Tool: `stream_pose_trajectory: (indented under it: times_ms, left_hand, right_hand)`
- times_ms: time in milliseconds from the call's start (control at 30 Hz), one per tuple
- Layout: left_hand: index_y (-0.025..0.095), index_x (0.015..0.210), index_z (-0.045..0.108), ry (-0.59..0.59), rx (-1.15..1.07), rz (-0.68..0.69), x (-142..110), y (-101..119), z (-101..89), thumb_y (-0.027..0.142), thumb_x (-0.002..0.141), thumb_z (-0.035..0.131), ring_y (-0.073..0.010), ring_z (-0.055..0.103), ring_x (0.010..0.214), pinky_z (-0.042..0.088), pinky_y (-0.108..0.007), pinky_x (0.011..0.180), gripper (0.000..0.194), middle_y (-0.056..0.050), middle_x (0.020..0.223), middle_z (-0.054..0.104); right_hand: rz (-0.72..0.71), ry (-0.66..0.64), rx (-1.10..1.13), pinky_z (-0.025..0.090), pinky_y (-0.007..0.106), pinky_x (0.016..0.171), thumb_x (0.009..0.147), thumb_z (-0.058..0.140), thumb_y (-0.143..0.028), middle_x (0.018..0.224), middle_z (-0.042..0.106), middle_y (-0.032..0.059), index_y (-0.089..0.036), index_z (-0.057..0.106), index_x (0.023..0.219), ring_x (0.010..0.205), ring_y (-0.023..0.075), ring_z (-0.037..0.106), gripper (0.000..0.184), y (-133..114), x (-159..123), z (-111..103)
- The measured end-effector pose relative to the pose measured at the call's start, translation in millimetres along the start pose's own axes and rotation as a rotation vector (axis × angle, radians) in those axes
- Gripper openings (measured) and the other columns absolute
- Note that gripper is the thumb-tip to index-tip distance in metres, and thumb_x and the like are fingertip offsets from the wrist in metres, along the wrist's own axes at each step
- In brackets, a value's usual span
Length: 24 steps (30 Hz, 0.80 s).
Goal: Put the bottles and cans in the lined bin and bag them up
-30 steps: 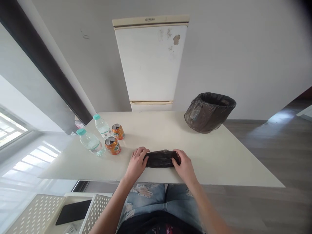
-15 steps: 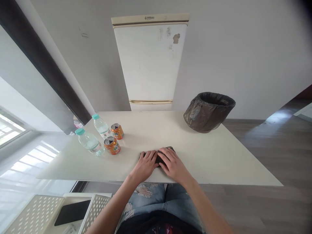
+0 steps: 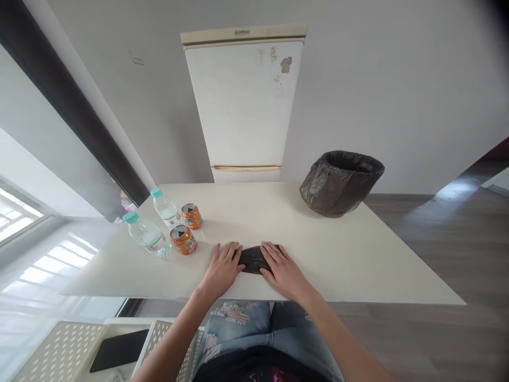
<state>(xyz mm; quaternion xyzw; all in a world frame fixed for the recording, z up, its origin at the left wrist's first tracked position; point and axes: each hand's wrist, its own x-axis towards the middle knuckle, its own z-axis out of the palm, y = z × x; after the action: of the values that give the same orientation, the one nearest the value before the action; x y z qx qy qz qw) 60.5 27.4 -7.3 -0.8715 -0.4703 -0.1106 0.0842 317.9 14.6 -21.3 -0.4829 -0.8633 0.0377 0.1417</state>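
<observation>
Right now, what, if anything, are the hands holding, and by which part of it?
No clear grip: the left hand and right hand lie over opposite ends of the black plastic.

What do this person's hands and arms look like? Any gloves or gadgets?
The left hand and right hand wear no gloves, and no rings show on the fingers. No sleeves, watch or cables show on the forearms. The person wears a dark top with a reddish print and ripped blue jeans.

Black crinkled plastic, orange cans, teal bottle caps, white tabletop, blue jeans.
</observation>
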Motion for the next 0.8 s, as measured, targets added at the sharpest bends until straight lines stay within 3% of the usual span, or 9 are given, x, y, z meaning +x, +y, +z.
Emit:
stream_pose_trajectory:
  times_ms: [167,333,467,533,667,800]
  left_hand:
    - [0.012,0.149,0.054,0.000,0.004,-0.035,5,11,0.5,0.044,0.106,0.048,-0.0383,0.038,0.154,0.029,-0.065,0.125,0.054,-0.020,0.158,0.052]
    - [0.008,0.160,0.039,-0.001,-0.055,0.039,21,32,-3.4,0.046,0.106,0.045,-0.0361,0.037,0.156,0.030,-0.056,0.128,0.066,-0.021,0.163,0.047]
    - [0.002,0.162,0.034,-0.011,-0.143,0.200,32,61,4.4,0.041,0.105,0.041,-0.0343,0.030,0.160,0.023,-0.050,0.132,0.069,-0.022,0.167,0.039]
    - [-0.001,0.161,0.033,-0.021,-0.159,0.195,34,70,13.6,0.042,0.103,0.042,-0.0370,0.027,0.160,0.022,-0.051,0.132,0.073,-0.024,0.168,0.036]
    - [-0.001,0.163,0.031,-0.034,-0.167,0.112,31,71,31.4,0.043,0.105,0.039,-0.0388,0.025,0.160,0.026,-0.053,0.130,0.073,-0.025,0.170,0.031]
    - [0.004,0.167,0.022,-0.029,-0.188,0.125,27,63,38.1,0.045,0.105,0.039,-0.0360,0.023,0.162,0.028,-0.054,0.129,0.076,-0.024,0.171,0.028]
  right_hand:
    - [0.077,0.097,-0.018,0.025,0.056,0.132,0.111,0.028,-0.032,0.172,0.032,0.0095,-0.016,0.029,0.168,0.161,0.0270,0.026,0.059,3,-1,1]
    - [0.098,0.215,-0.003,0.026,0.057,0.131,0.109,0.027,-0.024,0.172,0.032,0.0119,-0.018,0.022,0.170,0.162,0.0287,0.024,0.061,6,-2,0]
    - [0.067,0.150,0.025,0.031,0.054,0.129,0.109,0.026,-0.024,0.172,0.032,0.0125,-0.017,0.021,0.170,0.161,0.0265,0.026,0.062,6,-2,2]
    - [0.098,0.098,0.010,0.031,0.054,0.129,0.110,0.025,-0.026,0.171,0.035,0.0128,-0.014,0.027,0.168,0.160,0.0261,0.029,0.060,6,-1,4]
    - [0.115,0.029,-0.035,0.026,0.054,0.131,0.111,0.024,-0.030,0.171,0.034,0.0103,-0.013,0.033,0.166,0.160,0.0251,0.029,0.059,6,1,6]
    - [0.115,0.029,-0.054,0.025,0.055,0.131,0.111,0.024,-0.034,0.172,0.032,0.0084,-0.016,0.029,0.168,0.160,0.0245,0.029,0.059,6,2,9]
